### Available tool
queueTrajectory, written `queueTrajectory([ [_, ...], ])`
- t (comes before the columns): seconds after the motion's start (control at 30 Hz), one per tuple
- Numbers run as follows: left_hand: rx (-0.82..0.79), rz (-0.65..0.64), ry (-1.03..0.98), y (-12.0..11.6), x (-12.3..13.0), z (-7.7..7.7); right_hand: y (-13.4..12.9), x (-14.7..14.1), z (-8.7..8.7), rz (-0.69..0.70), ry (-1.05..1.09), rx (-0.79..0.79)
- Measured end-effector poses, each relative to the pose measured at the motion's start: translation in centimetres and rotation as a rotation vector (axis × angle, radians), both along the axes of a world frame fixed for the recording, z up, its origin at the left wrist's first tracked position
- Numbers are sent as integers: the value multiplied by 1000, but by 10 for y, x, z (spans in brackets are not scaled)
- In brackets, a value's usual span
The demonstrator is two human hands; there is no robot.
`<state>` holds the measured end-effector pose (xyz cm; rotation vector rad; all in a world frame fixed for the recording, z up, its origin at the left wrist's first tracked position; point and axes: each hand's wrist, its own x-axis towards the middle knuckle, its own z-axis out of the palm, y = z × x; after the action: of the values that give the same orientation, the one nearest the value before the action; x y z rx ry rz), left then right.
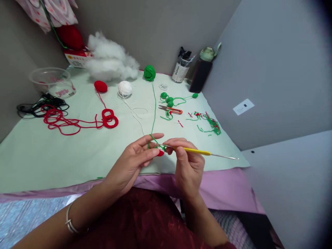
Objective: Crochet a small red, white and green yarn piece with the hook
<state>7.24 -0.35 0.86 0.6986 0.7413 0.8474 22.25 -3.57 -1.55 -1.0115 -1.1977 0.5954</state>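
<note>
My left hand (135, 157) pinches a small red, white and green crocheted piece (161, 152) between thumb and fingers. Green yarn (155, 107) runs from a green ball (149, 73) at the back down over my left fingers. In my right hand (189, 162) is a crochet hook with a yellow handle (197, 151), held like a pen. Its metal shaft points left and meets the piece; the other metal end sticks out to the right. A white strand from the white yarn ball (125, 89) leads down towards my left hand.
Orange-handled scissors (175, 110) lie beyond my right hand, near small green pieces (169, 101) and yarn scraps (214, 124). Red crocheted rings (110, 119), a red ball (100, 86), white stuffing (110, 60), a plastic tub (61, 84), a pen cup (181, 70) and a dark bottle (201, 72) stand further back.
</note>
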Motion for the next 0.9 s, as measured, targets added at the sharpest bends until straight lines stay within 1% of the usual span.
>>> queueTrajectory([
  [0.13, 72, 3, 80, 0, 0, 2, -1, 2, -1, 21, 9, -17],
  [0.37, 52, -4, -13, 2, -2, 1, -1, 5, -1, 13, -40, -21],
  [0.43, 64, -1, -6, 2, -3, 0, 0, 5, -1, 17, -1, -29],
  [0.57, 103, 32, 45, 2, -6, -2, 2, 6, 1, 60, 163, -24],
  [0.63, 109, 36, 62, 1, -6, -3, 2, 7, 2, 75, 171, -31],
  [0.7, 121, 42, 75, 1, -6, -4, 0, 8, 4, 58, 98, -34],
  [0.77, 152, 61, 90, 1, -6, -4, -3, 8, 6, 10, -41, -4],
  [0.9, 258, 130, 193, 1, -4, -6, -9, 8, 9, -48, -422, 187],
])
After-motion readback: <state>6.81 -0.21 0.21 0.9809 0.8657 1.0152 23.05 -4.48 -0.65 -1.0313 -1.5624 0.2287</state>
